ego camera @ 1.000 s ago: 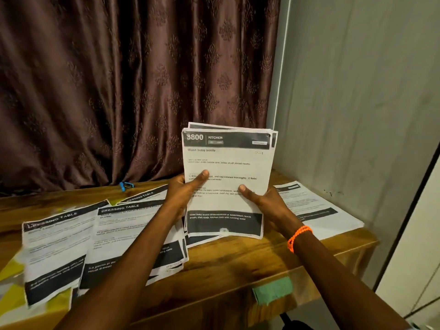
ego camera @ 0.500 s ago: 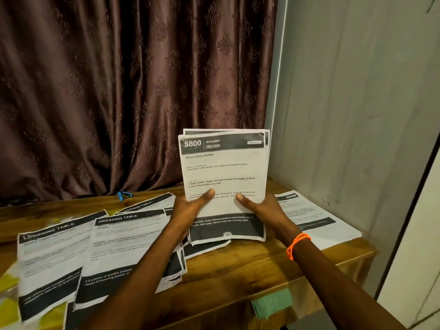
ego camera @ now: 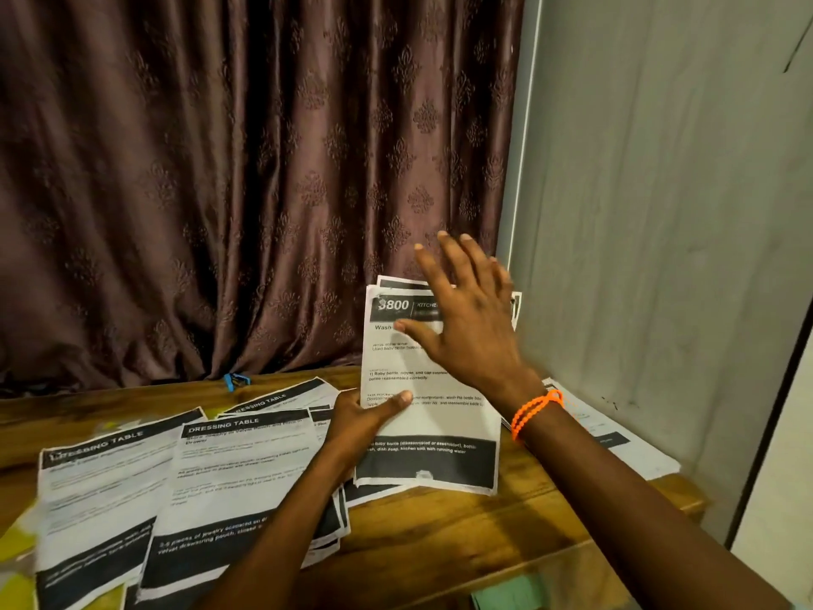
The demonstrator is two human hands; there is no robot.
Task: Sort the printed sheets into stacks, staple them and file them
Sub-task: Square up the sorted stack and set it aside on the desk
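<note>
Squaring the kitchen stack [ego camera: 433, 416] upright on the tabletop [ego camera: 462, 534] before stapling.

Best done by keeping the lower edge of the stack on the wood, just below the left hand [ego camera: 360, 422], whose grip pinches the left margin with thumb on the front. Right hand [ego camera: 468, 319] spread flat, holding nothing, at the upper part of the sheets; should tap the top edges level. Dressing table sheets [ego camera: 228, 486] lying left of the grip, better kept apart.
</note>
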